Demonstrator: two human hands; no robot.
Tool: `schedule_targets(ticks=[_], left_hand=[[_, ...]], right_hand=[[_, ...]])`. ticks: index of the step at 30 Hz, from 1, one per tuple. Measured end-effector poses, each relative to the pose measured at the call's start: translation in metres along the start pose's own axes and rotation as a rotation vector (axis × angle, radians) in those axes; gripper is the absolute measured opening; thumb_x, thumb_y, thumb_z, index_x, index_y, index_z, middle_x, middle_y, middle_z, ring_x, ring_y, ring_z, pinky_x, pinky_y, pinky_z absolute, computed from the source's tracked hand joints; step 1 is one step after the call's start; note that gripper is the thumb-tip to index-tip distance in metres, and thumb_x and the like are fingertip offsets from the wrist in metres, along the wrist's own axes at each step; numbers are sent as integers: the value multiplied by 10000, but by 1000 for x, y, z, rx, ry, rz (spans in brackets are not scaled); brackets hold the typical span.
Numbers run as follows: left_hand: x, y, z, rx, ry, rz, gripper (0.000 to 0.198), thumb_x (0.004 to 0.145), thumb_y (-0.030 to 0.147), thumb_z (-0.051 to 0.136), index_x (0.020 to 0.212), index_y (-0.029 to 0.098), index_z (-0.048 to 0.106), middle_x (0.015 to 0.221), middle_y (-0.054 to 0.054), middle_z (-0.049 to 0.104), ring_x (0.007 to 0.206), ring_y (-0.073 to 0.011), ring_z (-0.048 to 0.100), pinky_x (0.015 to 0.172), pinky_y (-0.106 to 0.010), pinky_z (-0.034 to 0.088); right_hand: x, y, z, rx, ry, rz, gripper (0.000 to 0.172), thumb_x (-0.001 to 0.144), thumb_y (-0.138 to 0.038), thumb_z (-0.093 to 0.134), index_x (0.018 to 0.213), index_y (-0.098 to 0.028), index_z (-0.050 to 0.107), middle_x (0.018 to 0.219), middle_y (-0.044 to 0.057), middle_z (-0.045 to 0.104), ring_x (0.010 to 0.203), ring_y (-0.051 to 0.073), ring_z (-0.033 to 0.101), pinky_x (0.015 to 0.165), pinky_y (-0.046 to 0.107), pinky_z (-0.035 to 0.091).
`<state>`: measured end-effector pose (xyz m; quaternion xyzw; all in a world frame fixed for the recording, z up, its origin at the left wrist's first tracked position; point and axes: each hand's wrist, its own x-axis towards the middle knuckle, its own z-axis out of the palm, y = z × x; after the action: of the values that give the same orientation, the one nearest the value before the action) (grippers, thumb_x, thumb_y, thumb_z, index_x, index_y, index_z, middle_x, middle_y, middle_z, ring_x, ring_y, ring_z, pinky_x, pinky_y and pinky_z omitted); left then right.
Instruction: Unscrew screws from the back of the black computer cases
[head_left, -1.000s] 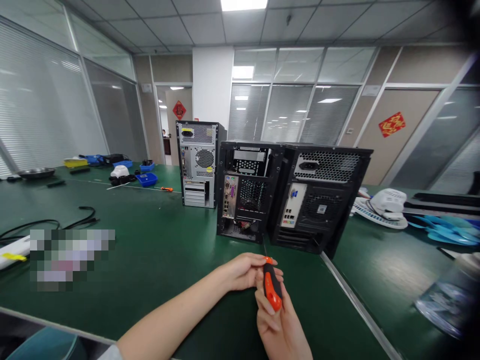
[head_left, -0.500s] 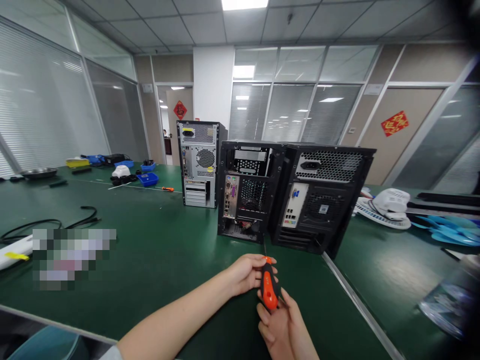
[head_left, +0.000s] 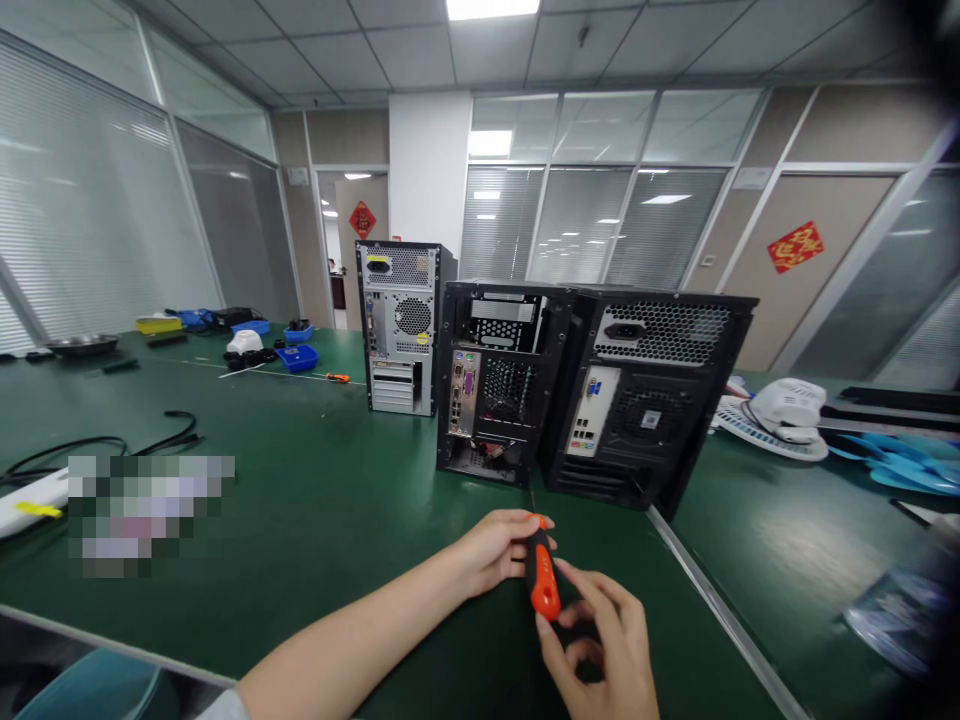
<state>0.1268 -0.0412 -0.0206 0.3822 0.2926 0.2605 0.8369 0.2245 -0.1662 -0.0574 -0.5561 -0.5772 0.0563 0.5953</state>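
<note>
An orange-and-black screwdriver [head_left: 544, 578] points away from me, its thin shaft reaching toward the bottom of the middle computer case [head_left: 504, 385]. My left hand [head_left: 496, 550] is closed round the front of the handle. At the rear end of that handle, my right hand [head_left: 604, 640] grips with bent fingers, thumb at the butt and index finger along the side. The middle case stands upright with its back facing me and its upper bay open. Whether the screwdriver tip touches it, I cannot tell.
A black computer case [head_left: 645, 400] stands close on the right, a silver-backed one [head_left: 401, 330] behind on the left. Blue trays [head_left: 298, 358], another screwdriver [head_left: 337, 378] and black cables [head_left: 169, 435] lie leftward. Fan parts [head_left: 787, 415] and a clear container [head_left: 892, 620] are rightward.
My right hand has turned from palm-up below the handle to its right side, with thumb and index finger at the handle end. The screwdriver's handle has shifted slightly right; my left hand stays on it.
</note>
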Motion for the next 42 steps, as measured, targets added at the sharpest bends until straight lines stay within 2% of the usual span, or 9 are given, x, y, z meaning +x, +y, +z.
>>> schedule_targets(ticks=[2,5,10,14,18,22,28,35,42], left_hand=[[0,1,1,9,14,2,172,844,232,578,955,118,642,796,-54,660,635,-114,623,646,-251,455],[0,1,2,14,34,2,165,854,231,574,947,114,644,782,-52,656,604,-94,607,607,-227,447],[0,0,1,23,38,10,164,862,238,568,940,114,641,768,-41,650,570,-79,590,588,-216,434],[0,0,1,28,38,5,201,825,282,624,942,119,633,762,-32,641,562,-81,582,585,-220,422],[0,0,1,48,48,9,274,781,340,679,942,125,629,755,-24,634,564,-76,567,593,-218,410],[2,-1,-1,57,48,22,339,738,391,717,932,129,625,759,-21,633,573,-74,562,580,-212,390],[6,-5,-5,55,13,25,403,694,445,744,919,142,602,734,-4,620,557,-64,540,551,-199,365],[5,-6,-5,28,-9,26,421,673,454,755,916,150,592,744,5,606,607,-82,570,626,-234,430],[1,-3,-2,3,-18,21,384,702,432,736,913,153,577,779,-18,644,637,-110,613,626,-246,444]], right_hand=[[2,4,-3,-185,-72,-213,403,839,-272,613,1240,-280,571,1086,84,454,583,51,538,459,178,501],[6,6,-6,-382,-113,-389,409,882,-227,545,1288,-281,540,1111,102,452,606,51,561,518,175,525],[10,8,-8,-537,-180,-522,425,896,-136,459,1288,-279,541,1227,142,482,822,117,635,596,181,547],[13,13,-11,-609,-214,-602,467,876,-87,428,1299,-252,539,1234,141,548,1026,183,624,668,204,561],[16,18,-14,-666,-229,-686,483,871,-66,385,1291,-236,550,1216,129,596,1077,193,620,716,217,565],[16,20,-15,-705,-220,-697,493,869,-46,374,1288,-231,557,1220,130,606,1078,183,628,710,193,555],[14,23,-15,-642,-258,-650,496,871,-26,382,1287,-228,563,1215,138,609,1028,153,651,679,145,536],[14,21,-11,-568,-218,-579,419,914,-128,427,1294,-247,555,1152,115,634,960,157,675,723,186,554],[15,16,-9,-537,-175,-558,327,926,-194,461,1221,-224,600,1082,126,638,914,162,681,730,219,561]])
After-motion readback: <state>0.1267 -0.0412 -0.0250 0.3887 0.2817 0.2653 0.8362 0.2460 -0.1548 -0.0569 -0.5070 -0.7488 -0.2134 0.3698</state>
